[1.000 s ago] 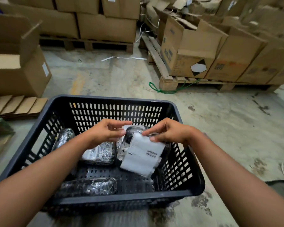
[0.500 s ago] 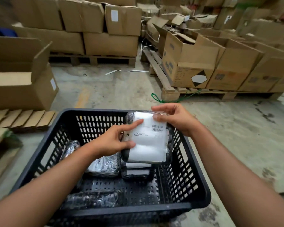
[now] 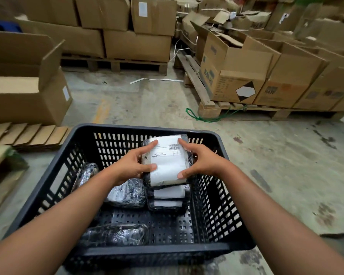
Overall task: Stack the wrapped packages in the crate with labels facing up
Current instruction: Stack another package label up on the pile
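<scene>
A black slotted crate (image 3: 127,129) stands on the floor in front of me. Both hands hold one wrapped package (image 3: 168,161), white label up, over a stack of two labelled packages (image 3: 168,197) at the crate's right side. My left hand (image 3: 131,165) grips its left edge and my right hand (image 3: 199,161) its right edge. Three more film-wrapped packages show no label: one beside the stack (image 3: 127,193), one leaning on the left wall (image 3: 86,173), one near the front wall (image 3: 115,234).
Cardboard boxes on wooden pallets (image 3: 211,108) stand to the right and behind. An open box (image 3: 28,92) and flattened cardboard (image 3: 28,133) lie at the left. A green cord (image 3: 199,117) and white strap (image 3: 157,80) lie on the concrete floor.
The labelled package was turned label-up and brought flat over the stack at the right. My right hand shifted from its far edge to its right side. The view tilted up.
</scene>
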{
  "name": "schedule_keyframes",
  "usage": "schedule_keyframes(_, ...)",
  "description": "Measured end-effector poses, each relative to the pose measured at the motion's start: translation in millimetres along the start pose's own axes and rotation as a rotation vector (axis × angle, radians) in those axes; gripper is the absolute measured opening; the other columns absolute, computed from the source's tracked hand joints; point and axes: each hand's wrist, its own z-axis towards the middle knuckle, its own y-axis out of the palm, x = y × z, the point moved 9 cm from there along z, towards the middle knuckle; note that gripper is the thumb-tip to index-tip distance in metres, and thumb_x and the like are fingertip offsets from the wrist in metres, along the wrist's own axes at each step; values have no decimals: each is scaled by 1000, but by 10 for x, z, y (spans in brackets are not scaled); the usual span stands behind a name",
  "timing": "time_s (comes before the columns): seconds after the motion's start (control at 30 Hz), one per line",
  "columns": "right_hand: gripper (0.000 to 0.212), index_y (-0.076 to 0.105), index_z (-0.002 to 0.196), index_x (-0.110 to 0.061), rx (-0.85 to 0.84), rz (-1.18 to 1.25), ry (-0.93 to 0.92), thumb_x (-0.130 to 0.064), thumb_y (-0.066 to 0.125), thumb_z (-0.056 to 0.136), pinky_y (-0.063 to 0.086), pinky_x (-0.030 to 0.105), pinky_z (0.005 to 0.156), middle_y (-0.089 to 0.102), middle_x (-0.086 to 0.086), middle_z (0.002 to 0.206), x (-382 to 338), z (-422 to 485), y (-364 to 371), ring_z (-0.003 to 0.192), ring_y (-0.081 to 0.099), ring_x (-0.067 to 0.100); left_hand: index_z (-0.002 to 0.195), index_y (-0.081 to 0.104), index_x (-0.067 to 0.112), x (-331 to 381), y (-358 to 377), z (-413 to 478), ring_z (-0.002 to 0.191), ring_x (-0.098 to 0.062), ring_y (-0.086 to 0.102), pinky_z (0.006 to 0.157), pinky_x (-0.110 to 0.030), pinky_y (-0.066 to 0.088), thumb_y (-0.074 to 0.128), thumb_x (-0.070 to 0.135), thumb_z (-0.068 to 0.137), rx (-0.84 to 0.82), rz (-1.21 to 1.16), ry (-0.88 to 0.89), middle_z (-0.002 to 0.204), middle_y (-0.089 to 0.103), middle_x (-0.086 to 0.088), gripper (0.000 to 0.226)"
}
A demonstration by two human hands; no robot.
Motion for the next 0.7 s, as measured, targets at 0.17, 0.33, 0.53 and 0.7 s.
schedule_keyframes(0.17, 132, 16, 164, -30, -36, 1, 155, -17, 100, 62, 26, 32, 117, 23, 1, 170, 364, 56, 201, 153, 25, 25, 154, 34, 43, -192, 135, 148, 131, -12, 48, 103, -23, 40, 75, 6, 87, 42, 295, 23, 161, 31, 9, 86)
schedule_keyframes(0.33, 135, 11, 165, -30, -65, -49, 185, -17, 99, 63, 25, 38, 123, 21, 3, 171, 526, 119, 346, 155, 24, 26, 156, 18, 49, -446, 61, 270, 149, -23, 27, 121, -46, 24, 76, 17, 88, 80, 468, -11, 167, 18, 4, 95)
schedule_keyframes(0.53, 137, 9, 165, -28, -146, -112, 239, -27, 99, 62, 23, 39, 122, 21, 4, 171, 626, 259, 374, 155, 23, 29, 160, 1, 37, -579, 89, 426, 153, -26, 6, 120, -37, 11, 69, 27, 94, -43, 690, -75, 161, -29, 3, 95)
schedule_keyframes(0.7, 137, 9, 165, -27, -165, -132, 271, -26, 99, 62, 23, 37, 121, 21, 3, 171, 677, 317, 351, 155, 23, 28, 161, 2, 32, -538, 88, 479, 153, -27, 2, 120, -39, 8, 68, 22, 95, -30, 684, -83, 164, -24, 2, 94)
